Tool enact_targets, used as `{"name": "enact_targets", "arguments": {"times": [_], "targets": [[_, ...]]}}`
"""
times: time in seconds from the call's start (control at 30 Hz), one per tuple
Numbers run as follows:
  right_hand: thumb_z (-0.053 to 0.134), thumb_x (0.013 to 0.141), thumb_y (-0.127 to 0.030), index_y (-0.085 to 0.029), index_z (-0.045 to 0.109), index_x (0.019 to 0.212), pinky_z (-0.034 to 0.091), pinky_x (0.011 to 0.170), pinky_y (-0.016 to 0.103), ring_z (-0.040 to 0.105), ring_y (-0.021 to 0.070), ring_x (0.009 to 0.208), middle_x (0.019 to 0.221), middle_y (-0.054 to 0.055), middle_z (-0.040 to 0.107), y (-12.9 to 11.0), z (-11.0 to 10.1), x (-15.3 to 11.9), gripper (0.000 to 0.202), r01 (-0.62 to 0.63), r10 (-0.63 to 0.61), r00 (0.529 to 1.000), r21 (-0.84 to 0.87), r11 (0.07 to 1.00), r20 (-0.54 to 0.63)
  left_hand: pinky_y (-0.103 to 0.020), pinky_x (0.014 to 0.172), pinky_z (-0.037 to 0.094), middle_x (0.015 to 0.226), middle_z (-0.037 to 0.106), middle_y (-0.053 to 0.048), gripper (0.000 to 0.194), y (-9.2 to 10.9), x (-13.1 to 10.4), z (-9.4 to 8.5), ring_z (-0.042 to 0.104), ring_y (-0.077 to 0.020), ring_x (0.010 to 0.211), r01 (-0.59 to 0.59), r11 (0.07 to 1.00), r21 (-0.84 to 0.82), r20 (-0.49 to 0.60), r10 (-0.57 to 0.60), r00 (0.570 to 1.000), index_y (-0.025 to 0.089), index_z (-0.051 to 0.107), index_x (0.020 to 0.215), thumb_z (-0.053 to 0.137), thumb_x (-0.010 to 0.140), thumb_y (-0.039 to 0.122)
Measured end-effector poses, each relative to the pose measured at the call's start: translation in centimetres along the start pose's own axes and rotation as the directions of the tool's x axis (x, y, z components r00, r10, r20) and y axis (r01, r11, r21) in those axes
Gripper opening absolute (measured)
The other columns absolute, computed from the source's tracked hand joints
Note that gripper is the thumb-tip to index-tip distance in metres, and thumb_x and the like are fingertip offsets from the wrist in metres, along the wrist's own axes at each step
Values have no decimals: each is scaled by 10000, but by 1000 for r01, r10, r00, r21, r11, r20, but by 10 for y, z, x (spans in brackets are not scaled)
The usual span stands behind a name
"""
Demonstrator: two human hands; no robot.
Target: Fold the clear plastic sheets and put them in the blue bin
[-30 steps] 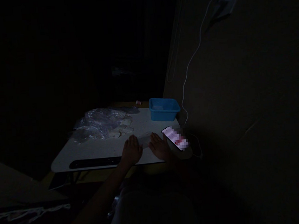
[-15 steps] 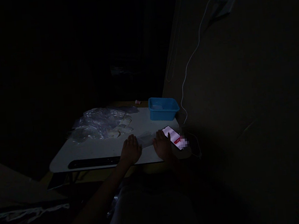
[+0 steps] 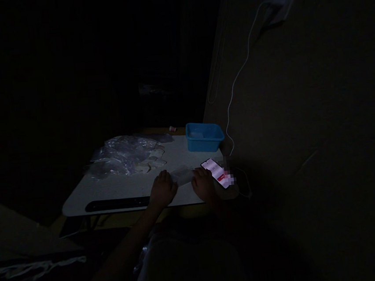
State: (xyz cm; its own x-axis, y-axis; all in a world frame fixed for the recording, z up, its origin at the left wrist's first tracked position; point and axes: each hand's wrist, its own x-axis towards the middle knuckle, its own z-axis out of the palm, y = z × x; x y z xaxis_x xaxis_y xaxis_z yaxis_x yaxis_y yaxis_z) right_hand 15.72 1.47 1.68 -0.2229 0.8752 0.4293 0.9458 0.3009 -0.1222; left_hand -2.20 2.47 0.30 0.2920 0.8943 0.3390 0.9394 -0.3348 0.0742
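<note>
Near the front edge of the white table [image 3: 122, 188], a small clear plastic piece [image 3: 183, 176] lies between my hands. My left hand [image 3: 163, 188] is closed at its left end, fingers together. At the right end is my right hand [image 3: 202, 184], its fingers curled in on the plastic. Just right of that hand lies a phone [image 3: 215, 171] with a lit screen. A pile of crumpled clear plastic [image 3: 125, 153] covers the table's back left. The picture is very dark, so fingertip contact is hard to see.
A blue plastic basket [image 3: 205, 144] stands at the table's back right with something pale inside. Behind the table is a small pink object [image 3: 172, 128]. A white cable [image 3: 234, 83] hangs from a wall socket at the right. A black slot [image 3: 117, 204] runs along the front edge.
The fingers of both hands have drawn in more, and my right hand has come slightly away from the phone. The plastic between them looks more bunched.
</note>
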Motion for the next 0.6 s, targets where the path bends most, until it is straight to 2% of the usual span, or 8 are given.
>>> {"name": "enact_targets", "arguments": {"times": [0.2, 0.33, 0.43, 0.6], "targets": [[481, 761, -205, -204, 576, 1059, 252, 949, 370, 390, 214, 1099, 1143, 63, 540, -1, -5, -4, 313, 146, -147, 989, 66, 987, 12, -417, 992, 316, 1181, 538, -186, 426, 0, 1, -3, 412, -274, 1181, -35, 996, -79, -59, 30, 998, 48, 555, 1052, 383, 810, 354], [495, 754, -215, -230, 625, 971, 248, 942, 372, 375, 213, 1113, 1154, 43, 537, 0, -4, -4, 254, 160, -163, 986, 75, 984, 31, -392, 980, 340, 1082, 595, -159, 397, -3, 1, -5, 463, -253, 1127, -21, 974, -224, -85, 2, 996, 99, 604, 911, 343, 835, 387], [489, 759, -217, -238, 624, 981, 247, 936, 373, 370, 213, 1114, 1160, 39, 535, 0, -4, -4, 260, 150, -155, 987, 76, 986, 53, -383, 931, 387, 1042, 616, -140, 441, -9, 2, -5, 514, -232, 1057, 53, 921, -386, -108, -102, 989, 120, 612, 894, 255, 854, 377], [472, 756, -193, -219, 593, 1036, 257, 925, 353, 398, 208, 1068, 1119, 49, 547, 1, -5, -4, 306, 130, -133, 990, 70, 989, 43, -353, 796, 455, 888, 662, -112, 478, -17, 1, -4, 596, -217, 865, 186, 746, -640, -48, -281, 959, 132, 628, 833, 240, 822, 411]]}}
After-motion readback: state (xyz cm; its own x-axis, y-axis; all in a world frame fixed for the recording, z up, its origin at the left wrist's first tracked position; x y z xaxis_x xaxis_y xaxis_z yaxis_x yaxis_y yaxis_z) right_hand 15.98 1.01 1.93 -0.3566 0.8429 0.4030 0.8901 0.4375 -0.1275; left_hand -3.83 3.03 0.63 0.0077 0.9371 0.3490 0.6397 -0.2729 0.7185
